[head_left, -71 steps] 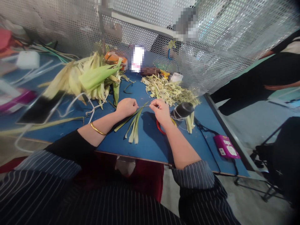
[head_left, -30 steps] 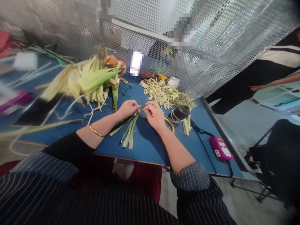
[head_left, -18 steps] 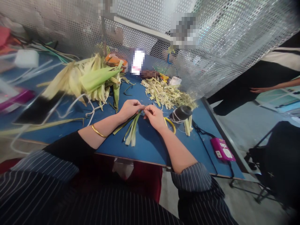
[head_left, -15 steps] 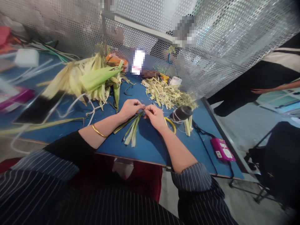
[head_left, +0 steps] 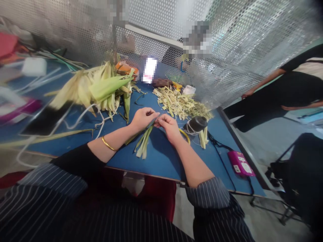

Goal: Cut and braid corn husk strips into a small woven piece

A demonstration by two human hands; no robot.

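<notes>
Several narrow strips of corn husk fan down toward the table's front edge, gathered at their upper end. My right hand pinches that gathered end between thumb and fingers. Thumb and finger of my left hand are also pinched together there, fingertips almost touching the right ones; what exactly lies between them is too small to make out. A black cone of thread lies just right of my right hand, with pale thread around it. Part of a yellow ring shows beside my right wrist.
Whole corn husks are heaped at the left, near a phone and a white cable. Shredded husk lies behind my hands. A magenta box sits at the right edge. Beyond a perforated screen stands a person.
The whole view has shifted slightly down and right. My hands stay at the top of the strips, my left fingers a little straighter. More of the person at the right shows.
</notes>
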